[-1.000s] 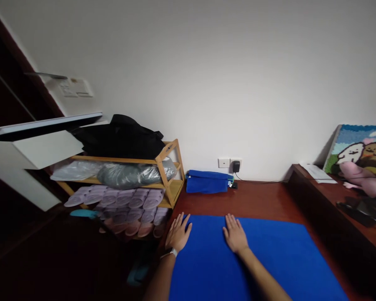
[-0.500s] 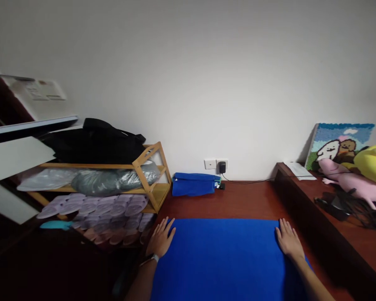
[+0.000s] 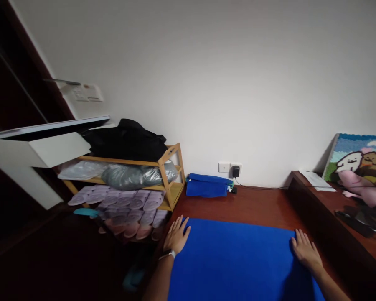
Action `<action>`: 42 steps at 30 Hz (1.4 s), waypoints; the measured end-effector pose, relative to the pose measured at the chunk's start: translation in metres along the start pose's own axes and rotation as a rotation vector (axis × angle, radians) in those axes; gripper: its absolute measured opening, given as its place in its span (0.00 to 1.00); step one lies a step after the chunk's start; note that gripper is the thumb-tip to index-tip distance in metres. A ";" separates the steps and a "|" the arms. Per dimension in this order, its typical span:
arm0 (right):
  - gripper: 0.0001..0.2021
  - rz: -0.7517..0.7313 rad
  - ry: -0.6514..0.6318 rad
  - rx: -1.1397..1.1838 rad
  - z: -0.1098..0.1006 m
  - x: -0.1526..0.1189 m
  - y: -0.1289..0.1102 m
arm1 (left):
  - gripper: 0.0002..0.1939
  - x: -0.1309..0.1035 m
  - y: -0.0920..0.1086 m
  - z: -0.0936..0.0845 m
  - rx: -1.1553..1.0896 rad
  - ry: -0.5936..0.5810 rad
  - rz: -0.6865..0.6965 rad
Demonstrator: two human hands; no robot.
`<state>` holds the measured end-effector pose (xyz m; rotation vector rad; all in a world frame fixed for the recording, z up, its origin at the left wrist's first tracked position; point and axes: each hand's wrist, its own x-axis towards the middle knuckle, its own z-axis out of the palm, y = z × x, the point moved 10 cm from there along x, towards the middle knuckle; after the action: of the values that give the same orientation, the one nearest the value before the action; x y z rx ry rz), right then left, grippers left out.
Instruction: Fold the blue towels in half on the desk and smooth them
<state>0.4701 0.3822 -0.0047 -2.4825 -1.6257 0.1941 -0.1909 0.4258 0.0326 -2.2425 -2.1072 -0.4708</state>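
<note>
A flat blue sheet, looking like felt or cloth, (image 3: 238,259) is spread over the reddish-brown wooden tabletop (image 3: 257,205). My left hand (image 3: 176,235) rests with fingers spread on the sheet's far left corner, a watch strap round the wrist. On the far right corner lies my right hand (image 3: 307,251), palm down and fingers stretched out. Neither hand grasps anything. Beyond the sheet, near the wall, sits a folded blue fabric pouch (image 3: 207,186). The near end of the sheet runs out of view.
Left of the table, a wooden rack (image 3: 172,184) holds rows of pale purple slippers (image 3: 141,200) and a black bag (image 3: 128,140). A plugged-in charger (image 3: 236,171) trails a cable along the wall. Rightward, a raised ledge carries a pink plush toy (image 3: 360,186) and a fluffy picture (image 3: 363,154).
The view has swung left, so everything appears shifted right. Both hands stay flat on the sheet's far corners, and the sheet looks unmoved on the table.
</note>
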 end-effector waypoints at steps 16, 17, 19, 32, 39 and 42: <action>0.32 -0.845 -0.202 0.255 0.041 -0.204 -0.482 | 0.28 -0.007 0.002 -0.005 -0.005 0.028 -0.017; 0.32 -0.836 -0.211 0.255 0.045 -0.201 -0.481 | 0.28 -0.007 0.002 -0.005 0.000 0.028 -0.016; 0.32 -0.792 -0.199 0.256 0.048 -0.183 -0.458 | 0.28 -0.006 0.001 -0.005 0.005 0.022 -0.011; 0.41 -0.057 -0.044 -0.055 -0.002 -0.004 -0.005 | 0.29 0.007 -0.005 0.003 0.008 0.000 0.007; 0.40 -0.085 -0.031 -0.107 0.011 0.002 0.012 | 0.28 0.009 -0.006 0.004 0.021 0.018 0.033; 0.40 -0.077 -0.040 -0.100 0.011 0.002 0.012 | 0.28 0.009 -0.006 0.004 0.017 0.019 0.023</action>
<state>0.4789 0.3799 -0.0176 -2.4976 -1.7856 0.1568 -0.1953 0.4362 0.0300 -2.2421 -2.0661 -0.4696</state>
